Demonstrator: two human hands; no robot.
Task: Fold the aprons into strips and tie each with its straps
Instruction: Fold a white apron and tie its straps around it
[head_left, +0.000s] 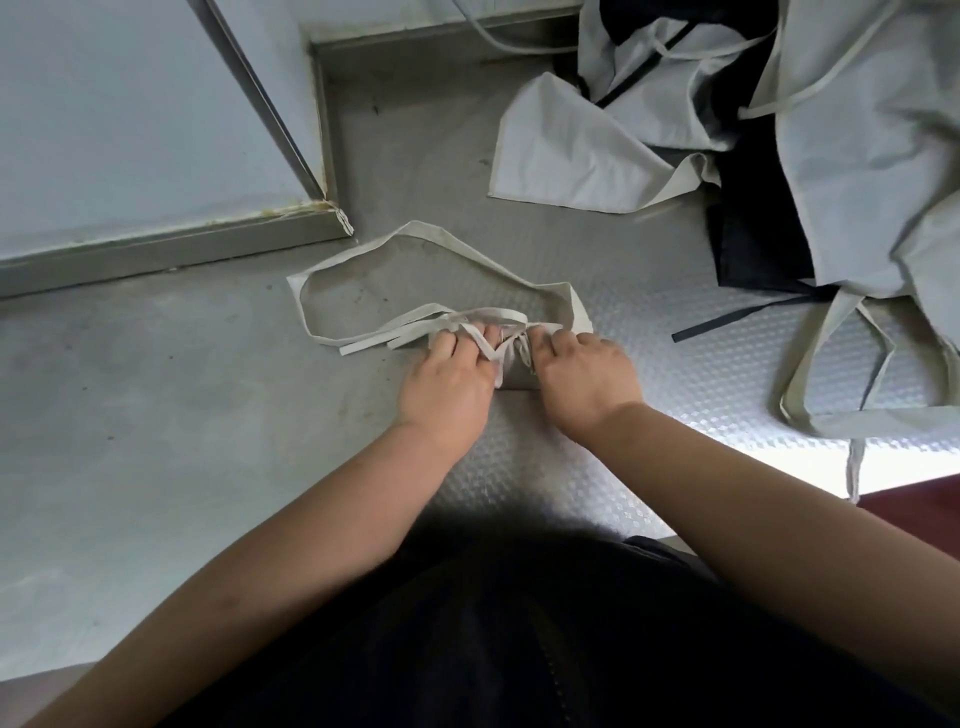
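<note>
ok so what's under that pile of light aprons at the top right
A dark cloth lies under the pile of light aprons, its dark strap trailing out onto the metal table. How far it runs beneath, or what else lies there, is covered.

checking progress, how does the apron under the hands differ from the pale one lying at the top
The folded apron is a narrow bundle; the loose apron lies spread. The folded apron's straps cross it, held by the left hand and right hand; nobody touches the loose apron. Both are pale cloth on the metal table.
</note>
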